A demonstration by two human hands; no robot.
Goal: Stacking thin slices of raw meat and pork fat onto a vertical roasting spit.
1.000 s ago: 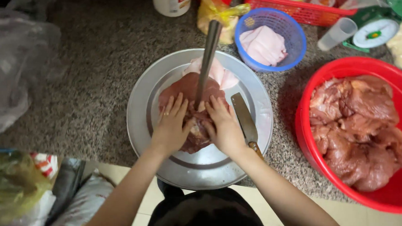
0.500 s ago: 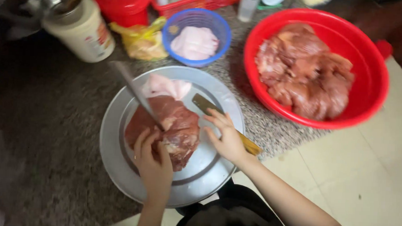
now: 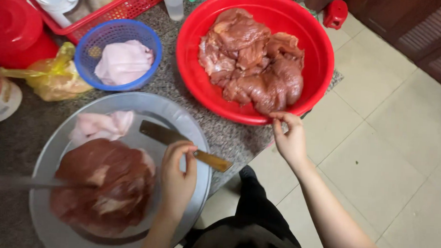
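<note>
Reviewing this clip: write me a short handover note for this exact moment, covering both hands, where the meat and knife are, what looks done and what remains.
Left hand: empty, resting on the metal tray beside the slab of meat, over the knife.
Right hand: empty, fingertips at the near rim of the red basin.
Knife lies on the tray, unheld; a long blade rests on the slab.
Done: pale trimmings sit on the tray and more in the blue basket.
Left: the slab looks largely whole; the meat pile fills the red basin.

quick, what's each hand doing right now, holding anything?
Left hand: curled loosely beside the meat slab on the tray, holding nothing.
Right hand: open, empty, at the red basin rim.
</note>
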